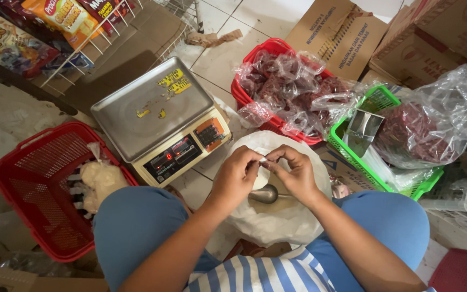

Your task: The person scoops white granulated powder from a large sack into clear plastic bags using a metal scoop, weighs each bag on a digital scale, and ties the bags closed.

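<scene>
The left hand (237, 174) and the right hand (297, 172) meet fingertip to fingertip, both pinched shut on the twisted neck of a small clear plastic bag (263, 160); the rest of that bag is hidden behind the fingers. Directly beneath the hands lies a big white sack (282, 216) of pale powder, with a metal scoop (266, 193) resting in it just under the right wrist; the knees in blue trousers flank the sack on either side. Ahead and to the left of the left hand sits a digital weighing scale (155, 116) with a steel pan, on the tiled floor; further left, beside the left knee, a red basket (33, 184) holds a few filled white bags (101, 178). Ahead of the right hand a second red basket (255, 54) is heaped with clear bags of dark red stuff; to the right of it a green basket (377, 100) carries a larger such bag and a steel scoop (363, 130). Cardboard boxes (341, 32) stand beyond.
</scene>
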